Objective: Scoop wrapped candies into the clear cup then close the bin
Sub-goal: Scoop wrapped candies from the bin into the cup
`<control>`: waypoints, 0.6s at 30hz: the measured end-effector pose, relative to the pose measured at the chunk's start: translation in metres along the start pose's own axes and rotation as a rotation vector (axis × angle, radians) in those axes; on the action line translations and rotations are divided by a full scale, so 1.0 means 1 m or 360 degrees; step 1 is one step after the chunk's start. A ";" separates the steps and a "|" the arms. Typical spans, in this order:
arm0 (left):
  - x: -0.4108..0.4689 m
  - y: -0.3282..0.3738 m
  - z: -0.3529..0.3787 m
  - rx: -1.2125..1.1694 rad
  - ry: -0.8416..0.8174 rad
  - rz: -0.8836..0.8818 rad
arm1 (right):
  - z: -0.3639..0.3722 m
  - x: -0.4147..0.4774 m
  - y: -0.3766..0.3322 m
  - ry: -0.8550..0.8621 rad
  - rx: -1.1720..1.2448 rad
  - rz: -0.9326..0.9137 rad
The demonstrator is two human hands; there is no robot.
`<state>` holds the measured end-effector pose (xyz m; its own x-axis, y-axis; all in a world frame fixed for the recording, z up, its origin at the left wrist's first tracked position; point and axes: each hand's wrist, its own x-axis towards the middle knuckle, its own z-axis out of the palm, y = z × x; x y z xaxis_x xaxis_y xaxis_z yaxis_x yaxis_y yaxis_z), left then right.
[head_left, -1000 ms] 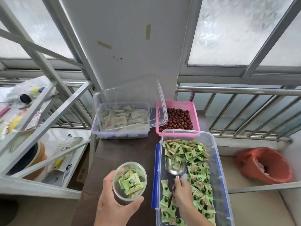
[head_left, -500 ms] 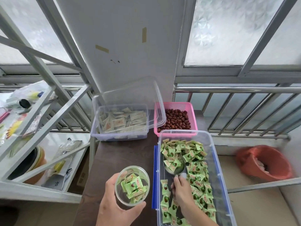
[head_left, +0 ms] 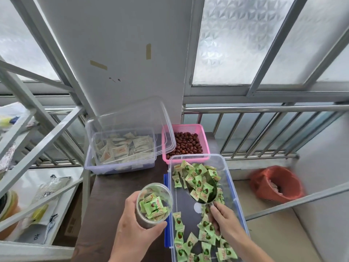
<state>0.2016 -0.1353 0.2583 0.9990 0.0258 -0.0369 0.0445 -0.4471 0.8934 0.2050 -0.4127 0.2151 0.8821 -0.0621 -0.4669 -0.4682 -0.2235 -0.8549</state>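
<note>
A clear cup partly filled with green wrapped candies is held by my left hand over the dark table, just left of the bin. The open clear bin with blue edges holds many green wrapped candies. My right hand grips the handle of a metal scoop inside the bin. The scoop is raised and loaded with several candies. The bin's lid is not clearly seen.
Behind the bin stands a pink basket of red dates. To its left a clear box of pale packets has its lid propped open. A metal rack stands at the left, a red bag on the floor at right.
The scoop has pushed forward into the candy pile and come up full, clearing a bare patch in the bin. The cup has stayed beside the bin.
</note>
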 end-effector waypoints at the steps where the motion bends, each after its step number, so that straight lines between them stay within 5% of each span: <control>1: 0.005 0.001 0.001 -0.0005 -0.0019 0.0020 | -0.012 -0.009 -0.006 -0.0004 -0.0028 -0.0036; 10: 0.041 0.011 0.017 0.0075 -0.0158 0.0237 | -0.103 -0.105 -0.143 -0.0300 -0.0365 -0.0088; 18: 0.047 0.024 0.026 0.0274 -0.0262 0.0500 | -0.078 -0.107 -0.231 -0.0466 -0.1653 0.0010</control>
<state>0.2496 -0.1676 0.2663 0.9511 -0.2739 0.1426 -0.2772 -0.5541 0.7850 0.2230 -0.4308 0.4800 0.7688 0.1380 -0.6244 -0.0788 -0.9486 -0.3066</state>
